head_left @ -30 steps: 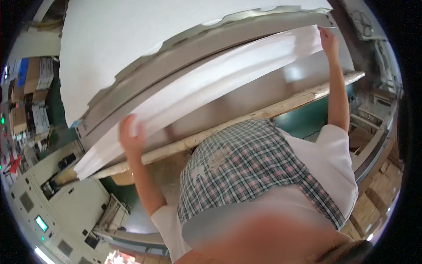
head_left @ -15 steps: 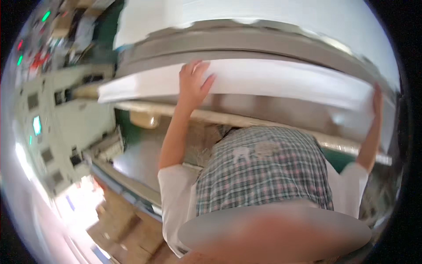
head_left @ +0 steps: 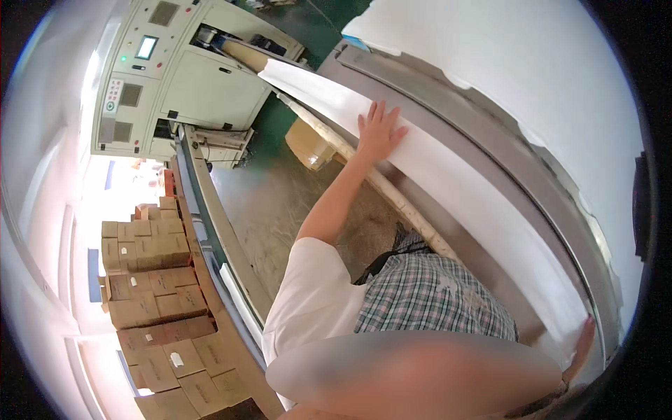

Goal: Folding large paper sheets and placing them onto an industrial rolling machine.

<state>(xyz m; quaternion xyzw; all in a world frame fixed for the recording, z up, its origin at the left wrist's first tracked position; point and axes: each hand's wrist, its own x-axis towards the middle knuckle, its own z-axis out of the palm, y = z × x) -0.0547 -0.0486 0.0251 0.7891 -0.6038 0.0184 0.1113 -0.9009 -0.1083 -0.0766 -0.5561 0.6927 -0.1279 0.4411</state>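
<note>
A long white roll of sheet material point(head_left: 448, 164) lies slantwise in front of me on a grey-brown metal surface point(head_left: 483, 280). A brown cardboard tube point(head_left: 245, 56) sticks out of its far left end. My left hand point(head_left: 380, 133) rests on top of the roll, fingers spread and stretched out. At the roll's near right end is my right hand point(head_left: 582, 339), its stretched fingers against the white material; part of that hand is hard to make out. Beyond the roll runs a metal ledge point(head_left: 483, 112), and past it a broad white sheet point(head_left: 518, 56) with a wavy edge.
A pale pole point(head_left: 392, 192) runs along the near side of the surface. A cardboard box point(head_left: 308, 145) sits on the floor. At the far left stands a pale machine cabinet point(head_left: 203, 87) with a small lit screen. Stacked cartons point(head_left: 154, 294) fill the left side.
My view has swung left, showing more of the cabinet and cartons. The white roll now slants across the picture. Both hands stay at about the same places on it; the left fingers are spread wider.
</note>
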